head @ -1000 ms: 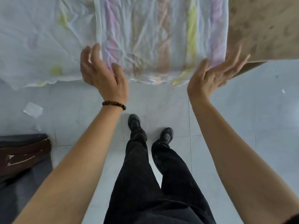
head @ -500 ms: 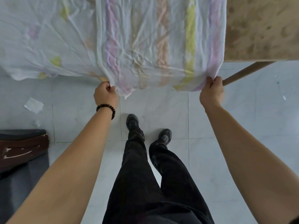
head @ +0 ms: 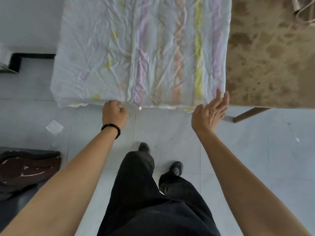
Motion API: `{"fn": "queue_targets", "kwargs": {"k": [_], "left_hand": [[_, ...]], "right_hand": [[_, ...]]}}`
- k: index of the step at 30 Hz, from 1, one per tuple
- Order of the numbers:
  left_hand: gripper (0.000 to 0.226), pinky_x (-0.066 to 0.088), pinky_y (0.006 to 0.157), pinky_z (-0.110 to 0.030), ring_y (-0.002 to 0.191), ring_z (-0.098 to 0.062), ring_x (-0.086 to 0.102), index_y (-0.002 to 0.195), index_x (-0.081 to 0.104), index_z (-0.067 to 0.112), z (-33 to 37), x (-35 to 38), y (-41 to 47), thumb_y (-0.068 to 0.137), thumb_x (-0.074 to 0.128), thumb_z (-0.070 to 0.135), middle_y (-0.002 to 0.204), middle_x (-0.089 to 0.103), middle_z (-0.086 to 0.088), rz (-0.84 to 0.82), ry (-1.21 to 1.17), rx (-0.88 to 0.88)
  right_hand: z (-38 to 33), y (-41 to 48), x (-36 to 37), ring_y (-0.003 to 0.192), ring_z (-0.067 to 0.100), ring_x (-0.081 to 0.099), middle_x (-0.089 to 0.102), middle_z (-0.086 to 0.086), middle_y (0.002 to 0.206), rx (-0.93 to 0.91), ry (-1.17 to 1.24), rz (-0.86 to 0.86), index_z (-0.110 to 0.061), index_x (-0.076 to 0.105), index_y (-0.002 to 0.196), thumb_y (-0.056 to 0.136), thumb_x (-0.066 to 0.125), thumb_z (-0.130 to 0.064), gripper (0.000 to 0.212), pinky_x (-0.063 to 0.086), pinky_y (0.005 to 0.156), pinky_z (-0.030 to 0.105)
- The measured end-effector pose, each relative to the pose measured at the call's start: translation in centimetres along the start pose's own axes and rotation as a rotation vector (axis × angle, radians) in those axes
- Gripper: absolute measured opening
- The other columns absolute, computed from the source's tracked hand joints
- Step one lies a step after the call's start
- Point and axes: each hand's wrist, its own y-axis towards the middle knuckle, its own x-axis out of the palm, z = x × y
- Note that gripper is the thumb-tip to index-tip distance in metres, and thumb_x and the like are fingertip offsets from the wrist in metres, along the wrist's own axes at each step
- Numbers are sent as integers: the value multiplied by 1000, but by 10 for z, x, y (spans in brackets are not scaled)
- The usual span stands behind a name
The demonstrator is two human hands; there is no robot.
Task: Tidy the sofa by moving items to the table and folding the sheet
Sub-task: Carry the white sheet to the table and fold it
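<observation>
A crumpled white sheet (head: 141,51) with pastel purple, orange and yellow stripes lies folded flat on the brown mottled table (head: 269,62), its near edge hanging a little over the table's front. My left hand (head: 114,113), with a dark bead bracelet on the wrist, pinches the sheet's near edge with curled fingers. My right hand (head: 210,113) is at the sheet's near right corner with its fingers straight, touching or just off the cloth, holding nothing.
My legs in black trousers and black shoes (head: 175,167) stand on the pale tiled floor. A scrap of paper (head: 54,127) lies on the floor at left. A dark brown sofa edge (head: 29,166) is at lower left. A table leg (head: 247,114) slants at right.
Half a second ago both hands gripped the sheet's hanging edge. That edge now lies folded up onto the table, my right hand has let go and opened, and my left still pinches the edge.
</observation>
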Motion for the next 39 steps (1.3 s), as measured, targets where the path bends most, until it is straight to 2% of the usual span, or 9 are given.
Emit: {"fn": "queue_targets", "kwargs": {"k": [11, 17, 19, 22, 24, 27, 34, 37, 39], "left_hand": [[51, 33, 108, -41, 135, -28, 35, 143, 38, 10, -35, -90, 99, 96, 50, 23, 145, 40, -13, 215, -50, 69], [53, 18, 113, -47, 143, -25, 26, 151, 27, 17, -62, -135, 228, 102, 34, 38, 157, 28, -8, 134, -55, -150], [45, 30, 109, -41, 133, -22, 40, 143, 41, 21, -71, -146, 272, 102, 32, 39, 145, 45, -3, 12, -295, -251], [25, 43, 84, -39, 80, -20, 50, 87, 57, 28, -77, -156, 333, 96, 37, 37, 81, 55, 5, -132, -640, -459], [33, 37, 105, -39, 108, -20, 54, 115, 61, 23, -85, -149, 364, 100, 36, 37, 114, 62, 1, -214, -607, -458], [52, 25, 116, -34, 139, -21, 35, 146, 38, 13, -93, -124, 399, 103, 31, 41, 152, 38, -3, -314, -554, -475], [93, 26, 118, -43, 140, -25, 36, 149, 35, 28, -125, -45, 427, 75, 39, 86, 152, 39, -1, -682, -777, -605], [76, 30, 115, -35, 135, -19, 42, 146, 40, 20, -132, -47, 426, 89, 39, 70, 147, 42, 2, -597, -788, -608], [70, 41, 100, -30, 111, -18, 56, 130, 56, 19, -121, -69, 421, 83, 51, 71, 126, 58, 4, -489, -814, -656]], "right_hand": [[-168, 26, 105, 134, 37, 38, 38, 18, 149, -619, -245, -392, -10, 46, 140, 97, 53, -28, 47, 38, 106, 52], [-296, 54, 205, 146, 37, 23, 21, 18, 160, -797, -378, -540, -15, 33, 151, 101, 44, -35, 54, 24, 115, 51], [-336, 66, 240, 148, 38, 18, 15, 18, 162, -877, -410, -565, -16, 29, 153, 102, 41, -37, 57, 21, 117, 51], [-385, 86, 291, 150, 36, 6, 5, 16, 164, -953, -456, -569, -19, 20, 156, 103, 34, -45, 61, 11, 121, 51], [-402, 93, 316, 151, 35, -1, 0, 15, 164, -973, -483, -558, -21, 14, 157, 102, 31, -50, 64, 4, 122, 52], [-401, 94, 333, 151, 33, -4, 0, 13, 164, -1004, -546, -491, -23, 9, 158, 101, 26, -54, 67, 2, 121, 53], [-397, 96, 334, 152, 30, -1, 6, 12, 164, -1028, -520, -417, -25, 14, 157, 101, 30, -52, 65, 7, 121, 53], [-396, 96, 333, 152, 30, 1, 8, 11, 164, -1025, -505, -412, -25, 17, 157, 100, 31, -52, 64, 7, 121, 52], [-397, 97, 332, 152, 30, 1, 8, 11, 164, -1028, -500, -414, -25, 18, 157, 100, 32, -52, 64, 7, 121, 52]]}}
